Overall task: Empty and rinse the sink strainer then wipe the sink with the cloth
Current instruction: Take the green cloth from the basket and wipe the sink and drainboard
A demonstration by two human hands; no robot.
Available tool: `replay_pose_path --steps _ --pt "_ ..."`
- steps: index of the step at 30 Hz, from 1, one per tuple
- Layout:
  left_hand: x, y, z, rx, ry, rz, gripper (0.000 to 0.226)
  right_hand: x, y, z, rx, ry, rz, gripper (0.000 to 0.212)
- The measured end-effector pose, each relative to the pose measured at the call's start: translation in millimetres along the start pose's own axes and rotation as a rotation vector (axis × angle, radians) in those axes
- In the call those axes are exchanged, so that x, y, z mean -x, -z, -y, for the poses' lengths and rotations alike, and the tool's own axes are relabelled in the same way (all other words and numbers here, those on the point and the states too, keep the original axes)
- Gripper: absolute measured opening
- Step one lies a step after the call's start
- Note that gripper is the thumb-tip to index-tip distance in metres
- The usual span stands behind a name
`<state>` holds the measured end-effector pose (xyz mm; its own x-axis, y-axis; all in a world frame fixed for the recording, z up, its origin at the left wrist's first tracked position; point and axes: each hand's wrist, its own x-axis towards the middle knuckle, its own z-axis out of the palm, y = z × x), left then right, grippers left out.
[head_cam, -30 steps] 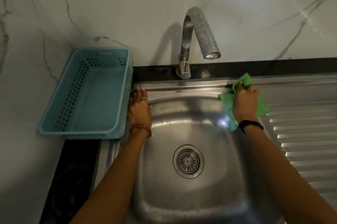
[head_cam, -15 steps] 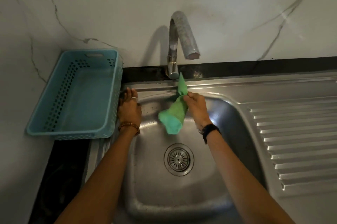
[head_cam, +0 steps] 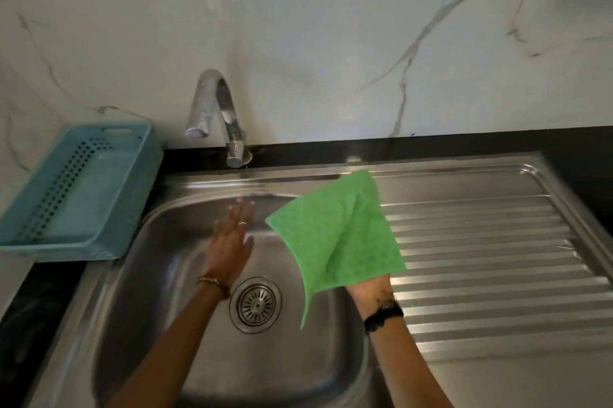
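A green cloth (head_cam: 338,235) hangs spread out above the right side of the steel sink basin (head_cam: 159,291). My right hand (head_cam: 370,288) grips its lower edge from underneath and is mostly hidden behind it. My left hand (head_cam: 230,241) is flat and open over the back of the basin, fingers stretched toward the rear wall, holding nothing. The round metal strainer (head_cam: 256,304) sits in the drain hole between my two forearms. The tap (head_cam: 215,115) stands at the back, spout turned left, with no water running.
A light blue perforated plastic basket (head_cam: 79,195) stands left of the sink against the marble wall. The ribbed steel drainboard (head_cam: 491,258) stretches to the right. A black counter strip (head_cam: 431,142) runs behind the sink.
My right hand has swung the cloth from below the tap to the right and it has opened out flat. My left hand left the sink's rear left rim and moved over the basin.
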<state>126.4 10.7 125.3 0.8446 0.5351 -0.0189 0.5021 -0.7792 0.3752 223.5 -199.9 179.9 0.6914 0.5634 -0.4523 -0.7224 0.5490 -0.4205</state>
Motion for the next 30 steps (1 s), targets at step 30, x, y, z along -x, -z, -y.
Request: replay_pose_path --steps 30 --pt "-120.6 -27.5 -73.0 -0.248 -0.067 0.031 0.074 -147.9 42.4 52.3 2.447 0.542 -0.039 0.084"
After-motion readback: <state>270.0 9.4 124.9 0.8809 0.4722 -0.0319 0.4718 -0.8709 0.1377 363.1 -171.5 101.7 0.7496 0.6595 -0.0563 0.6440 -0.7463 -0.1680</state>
